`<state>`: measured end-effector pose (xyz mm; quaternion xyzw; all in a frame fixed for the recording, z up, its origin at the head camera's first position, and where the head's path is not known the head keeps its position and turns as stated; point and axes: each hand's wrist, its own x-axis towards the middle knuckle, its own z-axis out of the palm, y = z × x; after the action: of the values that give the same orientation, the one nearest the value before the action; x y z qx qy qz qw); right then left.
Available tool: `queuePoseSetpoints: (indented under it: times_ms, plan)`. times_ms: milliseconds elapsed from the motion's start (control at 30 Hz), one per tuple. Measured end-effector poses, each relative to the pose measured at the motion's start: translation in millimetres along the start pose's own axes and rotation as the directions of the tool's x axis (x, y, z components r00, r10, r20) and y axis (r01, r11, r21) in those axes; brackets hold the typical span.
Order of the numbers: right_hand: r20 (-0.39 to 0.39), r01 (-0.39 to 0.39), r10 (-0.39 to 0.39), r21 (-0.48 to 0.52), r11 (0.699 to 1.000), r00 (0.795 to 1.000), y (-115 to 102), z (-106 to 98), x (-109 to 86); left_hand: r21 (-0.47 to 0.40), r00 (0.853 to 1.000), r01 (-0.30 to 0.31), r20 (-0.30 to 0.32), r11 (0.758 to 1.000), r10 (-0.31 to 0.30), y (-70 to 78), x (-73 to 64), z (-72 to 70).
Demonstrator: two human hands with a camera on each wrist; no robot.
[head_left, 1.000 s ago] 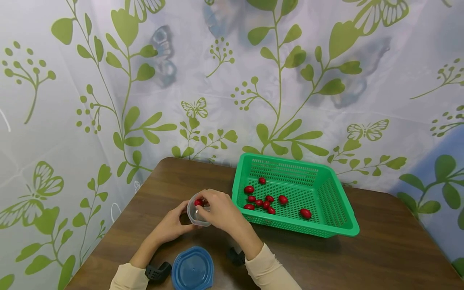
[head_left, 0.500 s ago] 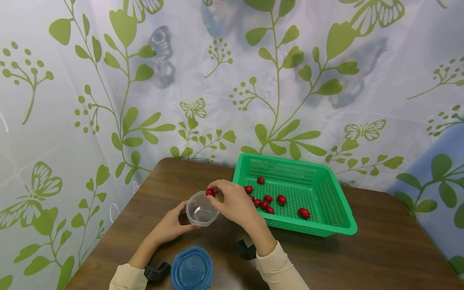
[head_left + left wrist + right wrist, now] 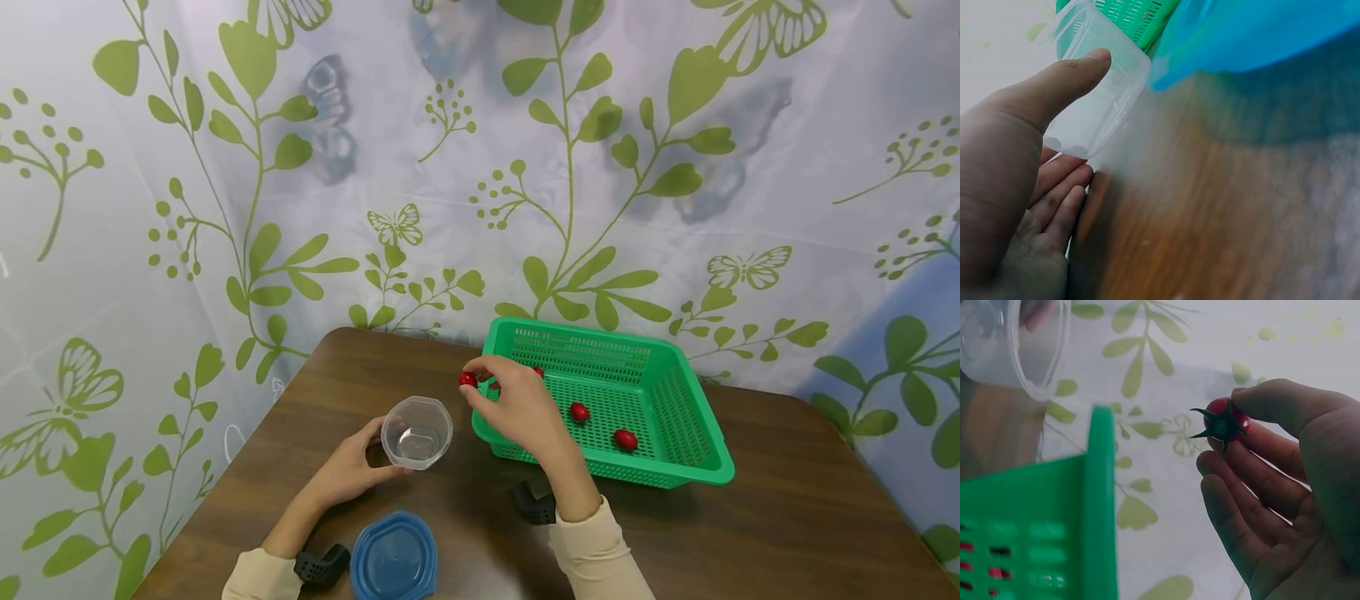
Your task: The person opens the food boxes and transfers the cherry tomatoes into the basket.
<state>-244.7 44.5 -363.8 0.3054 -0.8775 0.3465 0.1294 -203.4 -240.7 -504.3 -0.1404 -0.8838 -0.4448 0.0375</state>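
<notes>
My right hand (image 3: 519, 406) pinches a red cherry tomato (image 3: 467, 379) between thumb and fingers, just over the left rim of the green basket (image 3: 712, 433). Its green star-shaped stem cap shows in the right wrist view, where the cherry tomato (image 3: 1221, 422) faces the camera. To the left, my left hand (image 3: 347, 472) holds a clear plastic container (image 3: 415, 433) from its side, thumb in front and fingers behind. No tomato shows inside it. In the left wrist view, the thumb lies along the wall of the container (image 3: 1107, 81).
More cherry tomatoes lie in the basket, one cherry tomato (image 3: 626, 440) near its front; my right hand hides part of the basket's left side. A blue lid (image 3: 393, 557) lies on the brown wooden table (image 3: 787, 508) near the front. Behind hangs a leaf-patterned cloth (image 3: 420, 167).
My right hand has moved out of the container, rightward and away from me to the basket's rim, with the cherry tomato still pinched. My left hand keeps holding the container in place.
</notes>
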Motion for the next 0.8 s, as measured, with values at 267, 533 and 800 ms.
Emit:
queuePoseSetpoints:
  times_ms: [267, 533, 800]
  plan:
    - [-0.027, -0.031, 0.031, 0.017, 0.999, 0.999, 10, -13, -3.6, 0.001, 1.000, -0.009, 0.001, 1.000, 0.009, -0.4, -0.7, -0.7]
    - [-0.037, -0.044, 0.045, 0.022, 0.999, 0.998, 14, -15, -4.5, -0.004, 1.000, -0.009, 0.001, 1.000, 0.009, 0.2, -1.3, -1.3]
    - [-0.042, -0.034, 0.036, 0.045, 0.998, 0.998, 19, -18, -4.5, 0.001, 1.000, 0.002, 0.000, 1.000, -0.002, 0.0, -0.6, -0.9]
